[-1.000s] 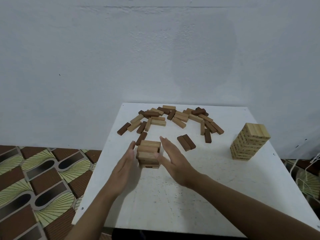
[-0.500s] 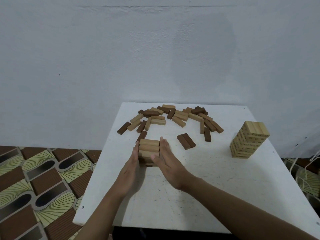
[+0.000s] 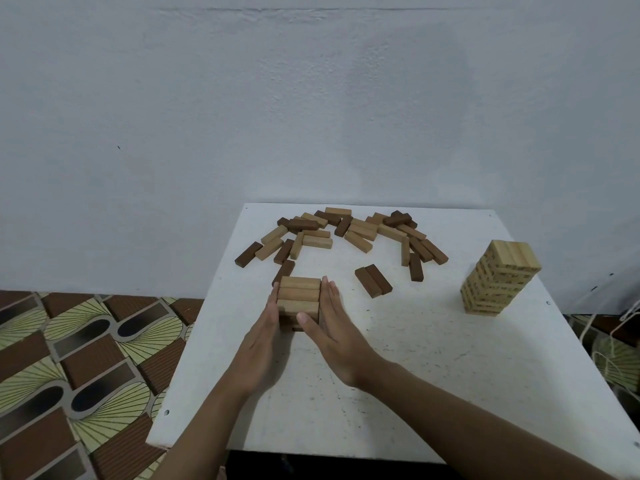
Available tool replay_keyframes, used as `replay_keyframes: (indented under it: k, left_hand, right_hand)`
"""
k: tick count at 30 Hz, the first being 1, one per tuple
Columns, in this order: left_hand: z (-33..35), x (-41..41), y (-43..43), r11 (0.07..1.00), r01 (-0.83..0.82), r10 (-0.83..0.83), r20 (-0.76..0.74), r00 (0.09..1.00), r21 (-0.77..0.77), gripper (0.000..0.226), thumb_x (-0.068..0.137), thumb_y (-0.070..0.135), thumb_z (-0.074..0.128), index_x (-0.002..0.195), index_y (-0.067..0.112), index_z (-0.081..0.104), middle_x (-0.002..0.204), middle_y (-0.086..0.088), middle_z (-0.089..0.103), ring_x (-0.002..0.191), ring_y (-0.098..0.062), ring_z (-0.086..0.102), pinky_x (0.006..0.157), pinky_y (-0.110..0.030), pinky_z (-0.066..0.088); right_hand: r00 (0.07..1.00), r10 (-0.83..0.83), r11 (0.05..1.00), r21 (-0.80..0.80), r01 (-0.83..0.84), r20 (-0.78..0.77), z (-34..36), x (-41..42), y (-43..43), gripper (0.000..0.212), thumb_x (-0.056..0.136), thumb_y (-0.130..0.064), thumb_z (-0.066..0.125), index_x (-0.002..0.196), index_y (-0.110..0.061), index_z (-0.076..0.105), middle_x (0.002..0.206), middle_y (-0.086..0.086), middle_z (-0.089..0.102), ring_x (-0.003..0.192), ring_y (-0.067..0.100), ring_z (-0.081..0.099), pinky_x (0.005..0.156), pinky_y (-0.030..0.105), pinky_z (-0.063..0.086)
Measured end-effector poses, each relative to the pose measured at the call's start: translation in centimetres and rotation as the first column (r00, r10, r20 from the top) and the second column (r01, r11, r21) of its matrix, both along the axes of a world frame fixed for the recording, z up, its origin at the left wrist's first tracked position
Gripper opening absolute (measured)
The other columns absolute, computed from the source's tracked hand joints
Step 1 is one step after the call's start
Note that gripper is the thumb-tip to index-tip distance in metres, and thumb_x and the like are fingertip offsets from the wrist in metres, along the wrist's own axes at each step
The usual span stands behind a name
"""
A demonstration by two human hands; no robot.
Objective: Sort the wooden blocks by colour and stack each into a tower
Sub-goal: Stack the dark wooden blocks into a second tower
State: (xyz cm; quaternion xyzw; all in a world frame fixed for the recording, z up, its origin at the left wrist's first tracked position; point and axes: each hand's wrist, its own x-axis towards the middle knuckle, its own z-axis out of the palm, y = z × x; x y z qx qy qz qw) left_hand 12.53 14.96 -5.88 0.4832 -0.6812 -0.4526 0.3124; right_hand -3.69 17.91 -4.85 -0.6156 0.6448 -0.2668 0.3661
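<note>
Straight fingers (image 3: pixel 328 292) of the right hand (image 3: pixel 334 329) lie flat against the right side of a short stack of tan blocks (image 3: pixel 298 299), the thumb laid on its near face. The left hand (image 3: pixel 263 337) presses its flat fingers (image 3: pixel 274 301) against the opposite side. Neither hand curls round anything; they squeeze the stack between open palms.

A second ago the hands stood apart from the stack and its layers sat slightly askew. Now they have closed in, and the three top blocks lie flush. I judge this a squaring-up step, with the tan tower only just started near the middle of the table's (image 3: pixel 415 382) left edge.

A dark block (image 3: pixel 284 271) lies just behind the stack, and a pair of dark blocks (image 3: pixel 373 280) lies to its right. The mixed heap of tan and dark blocks (image 3: pixel 349 233) along the far edge remains unsorted. A finished pale tower (image 3: pixel 498 277) stands at the right edge, well apart.
</note>
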Motion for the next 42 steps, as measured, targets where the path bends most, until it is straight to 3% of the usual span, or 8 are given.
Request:
replay_keyframes:
  k: [4, 7, 10, 16, 20, 25, 29, 42]
  left_hand:
    - [-0.9, -0.1, -0.6, 0.996, -0.041, 0.040, -0.012, 0.999, -0.079, 0.074, 0.083, 0.088, 0.039, 0.140, 0.043, 0.033, 0.137, 0.019, 0.044, 0.128, 0.006, 0.041, 0.097, 0.007, 0.023]
    - [-2.1, 0.3, -1.0, 0.999, 0.015, -0.013, 0.039, 0.999, -0.040, 0.055, 0.099, 0.062, 0.047, 0.144, 0.040, 0.024, 0.140, 0.003, 0.036, 0.131, 0.001, 0.040, 0.099, 0.008, 0.018]
    - [-2.7, 0.6, -1.2, 0.995, -0.031, 0.033, 0.022, 0.999, -0.097, 0.090, 0.089, 0.078, 0.047, 0.148, 0.013, 0.027, 0.136, -0.006, 0.038, 0.126, -0.015, 0.043, 0.097, 0.009, 0.020]
    - [-1.4, 0.1, -0.9, 0.982, -0.023, 0.030, 0.038, 0.999, -0.189, 0.062, 0.104, 0.024, 0.053, 0.146, 0.051, 0.017, 0.143, 0.037, 0.027, 0.134, 0.017, 0.033, 0.099, 0.009, 0.017]
    - [1.0, 0.1, -0.6, 0.996, -0.082, 0.079, -0.102, 0.992, -0.026, 0.039, 0.106, 0.040, 0.036, 0.144, 0.048, 0.035, 0.132, 0.046, 0.034, 0.113, 0.038, 0.034, 0.084, 0.010, 0.029]
    - [2.4, -0.3, -2.0, 0.987, -0.163, 0.160, -0.111, 0.981, -0.014, 0.038, 0.103, 0.045, 0.043, 0.140, 0.041, 0.051, 0.135, 0.025, 0.052, 0.116, 0.013, 0.049, 0.092, -0.010, 0.035]
    - [2.3, -0.9, -2.0, 0.988, -0.132, 0.140, -0.106, 0.984, 0.080, 0.057, 0.099, 0.056, 0.032, 0.153, 0.039, 0.038, 0.146, 0.021, 0.039, 0.133, -0.001, 0.033, 0.107, -0.025, 0.026]
    - [-0.6, 1.2, -1.1, 1.000, 0.021, -0.021, 0.026, 0.999, 0.002, 0.053, 0.105, 0.044, 0.039, 0.157, 0.040, 0.029, 0.151, 0.028, 0.036, 0.121, 0.036, 0.029, 0.094, 0.009, 0.025]
  right_hand:
    - [1.000, 0.004, 1.000, 0.012, -0.004, -0.009, 0.0, 0.0, -0.2, 0.085, 0.095, -0.070, 0.024, 0.154, -0.032, -0.024, 0.163, -0.016, -0.022, 0.149, 0.004, -0.021, 0.121, 0.033, 0.000]
    - [1.000, 0.011, 1.000, 0.006, -0.011, -0.006, 0.1, 0.0, -0.1, 0.085, 0.094, -0.070, 0.024, 0.154, -0.032, -0.023, 0.164, -0.016, -0.021, 0.149, 0.004, -0.020, 0.123, 0.035, 0.000]
    - [1.000, 0.014, 1.000, -0.001, -0.014, 0.007, 0.2, -0.1, -0.1, 0.085, 0.094, -0.070, 0.023, 0.155, -0.031, -0.021, 0.164, -0.016, -0.019, 0.150, 0.004, -0.020, 0.125, 0.037, 0.002]
    - [0.999, 0.009, 1.000, -0.010, -0.008, 0.034, 0.2, -0.4, 0.0, 0.084, 0.092, -0.072, 0.021, 0.155, -0.033, -0.017, 0.165, -0.016, -0.015, 0.150, 0.005, -0.017, 0.125, 0.039, 0.003]
    - [0.994, -0.055, 0.998, -0.027, 0.058, 0.090, 0.4, -1.2, 0.2, 0.081, 0.092, -0.071, 0.021, 0.159, -0.034, -0.006, 0.166, -0.015, -0.007, 0.152, 0.007, -0.007, 0.121, 0.035, 0.003]
    - [0.967, -0.219, 0.971, -0.063, 0.229, 0.132, 0.7, -3.1, 0.0, 0.051, 0.102, -0.053, 0.035, 0.150, -0.036, 0.033, 0.156, -0.011, 0.039, 0.143, 0.012, 0.037, 0.119, 0.033, 0.024]
    - [0.984, -0.145, 0.988, -0.030, 0.149, 0.102, 0.8, -2.9, -0.1, 0.059, 0.102, -0.057, 0.032, 0.156, -0.035, 0.022, 0.164, -0.012, 0.023, 0.151, 0.012, 0.021, 0.121, 0.036, 0.018]
    - [0.996, -0.046, 0.998, -0.044, 0.049, 0.078, 1.4, -2.6, -0.7, 0.081, 0.092, -0.059, 0.058, 0.157, -0.040, 0.013, 0.166, -0.013, 0.011, 0.153, 0.013, 0.010, 0.123, 0.046, 0.017]
